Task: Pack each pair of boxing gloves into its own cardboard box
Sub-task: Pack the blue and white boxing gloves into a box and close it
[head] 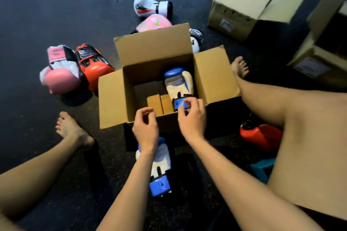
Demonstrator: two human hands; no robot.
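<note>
- The blue and white glove (pixel 179 82) is lying inside the open cardboard box (pixel 150 56), along its right wall. Its padded end is pointing to the far wall, and my fingers are covering part of its blue cuff.
- My right hand (pixel 193 120) is curling its fingers at that cuff over the box's near right corner. The picture is blurring there, so I cannot tell whether I am pinching the cuff or only touching it.
- My left hand (pixel 145 127) is hovering over the box's near wall with its fingers loosely curled, gripping nothing.
- The matching glove (pixel 162 167) is lying on the floor (pixel 47 5) just outside the near wall, half hidden under my left forearm.
- The box's far flap is hiding most of a pink glove (pixel 154 22) and a white and black glove (pixel 196 40).
- My right leg is covering much of a glossy red glove (pixel 262 135).
- Beside the box's left flap, a pink and white glove (pixel 60 75) is touching a red and black glove (pixel 93 65); both are looking smooth and rounded.
- Plain brown cardboard is forming the walls and flaps, and the floor is looking dark and speckled.
</note>
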